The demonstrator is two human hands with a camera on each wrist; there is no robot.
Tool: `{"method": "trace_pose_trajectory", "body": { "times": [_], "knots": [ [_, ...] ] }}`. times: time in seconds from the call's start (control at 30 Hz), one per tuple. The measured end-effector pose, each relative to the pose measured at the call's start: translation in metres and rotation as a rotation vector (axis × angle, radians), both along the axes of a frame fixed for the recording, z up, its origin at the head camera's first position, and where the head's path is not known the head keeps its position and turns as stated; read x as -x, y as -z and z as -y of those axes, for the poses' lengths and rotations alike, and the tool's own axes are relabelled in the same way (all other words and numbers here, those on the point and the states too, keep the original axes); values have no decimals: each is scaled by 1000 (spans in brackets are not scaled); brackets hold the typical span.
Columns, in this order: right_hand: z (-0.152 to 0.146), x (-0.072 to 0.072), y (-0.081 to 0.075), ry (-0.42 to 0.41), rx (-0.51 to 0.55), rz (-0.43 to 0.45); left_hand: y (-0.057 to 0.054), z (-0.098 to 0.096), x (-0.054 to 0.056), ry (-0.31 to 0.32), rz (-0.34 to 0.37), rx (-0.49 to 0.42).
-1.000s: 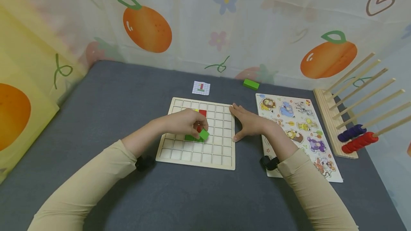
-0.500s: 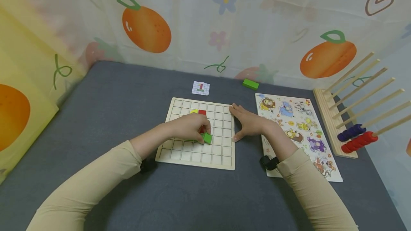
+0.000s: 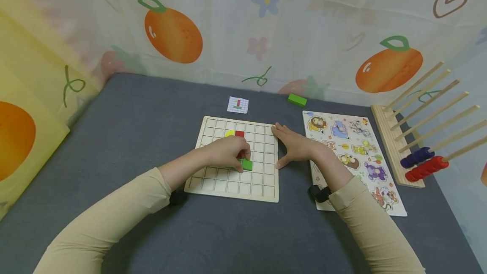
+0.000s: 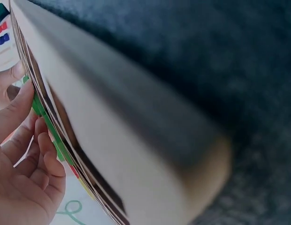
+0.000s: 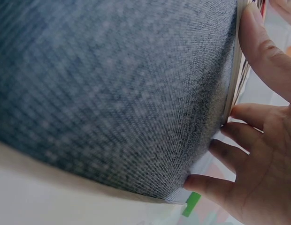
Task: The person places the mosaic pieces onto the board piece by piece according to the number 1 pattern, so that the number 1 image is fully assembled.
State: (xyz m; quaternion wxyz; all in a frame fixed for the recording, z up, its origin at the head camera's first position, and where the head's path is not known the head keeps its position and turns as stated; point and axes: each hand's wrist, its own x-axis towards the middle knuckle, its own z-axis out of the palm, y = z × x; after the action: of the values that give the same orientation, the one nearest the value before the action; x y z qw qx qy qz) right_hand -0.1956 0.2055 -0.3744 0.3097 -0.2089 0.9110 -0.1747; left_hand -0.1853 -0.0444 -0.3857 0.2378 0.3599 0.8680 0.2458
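My left hand [image 3: 224, 151] reaches over a pale wooden grid board [image 3: 228, 185] and pinches a small green block [image 3: 247, 165] at the right end of a green row. Under the fingers most of that row is hidden. A red block [image 3: 239, 133] and a yellow block [image 3: 230, 132] show just beyond the hand. Thumb and fingers of the left hand [image 4: 23, 159] meet the green pieces in the left wrist view, where the board is seen edge-on. At the board's right edge rests my right hand [image 3: 298, 147], fingers spread, thumb and fingertips touching the rim.
Behind the board lies a small grid card [image 3: 237, 105] with a coloured pattern. A loose green block [image 3: 297, 100] is near the back wall. To the right are an animal puzzle board [image 3: 335, 174] and a wooden peg rack [image 3: 399, 160] with purple and red beads.
My left hand has moved slightly right, and the tilted green block it holds now lies flat at the end of the green row. The right hand stays put.
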Motion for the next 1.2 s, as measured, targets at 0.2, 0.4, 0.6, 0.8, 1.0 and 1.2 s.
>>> {"method": "trace_pose_trajectory", "body": {
  "times": [0.2, 0.4, 0.6, 0.8, 1.0, 1.2],
  "knots": [
    [-1, 0, 0, 4, -1, -1, 3, -2, 2, 1, -6, -4],
    [0, 1, 2, 1, 6, 0, 1, 1, 1, 10, -15, -13],
    [0, 2, 4, 0, 3, 2, -4, 15, 4, -16, -73, -94],
    [1, 2, 4, -13, 11, 9, -10, 38, 10, -110, -121, -148],
    [0, 1, 3, -4, 10, 8, -16, 59, 14, -191, -180, -160],
    [-2, -1, 4, 3, 19, 7, -17, 73, 14, -256, -198, -146]
  ]
}}
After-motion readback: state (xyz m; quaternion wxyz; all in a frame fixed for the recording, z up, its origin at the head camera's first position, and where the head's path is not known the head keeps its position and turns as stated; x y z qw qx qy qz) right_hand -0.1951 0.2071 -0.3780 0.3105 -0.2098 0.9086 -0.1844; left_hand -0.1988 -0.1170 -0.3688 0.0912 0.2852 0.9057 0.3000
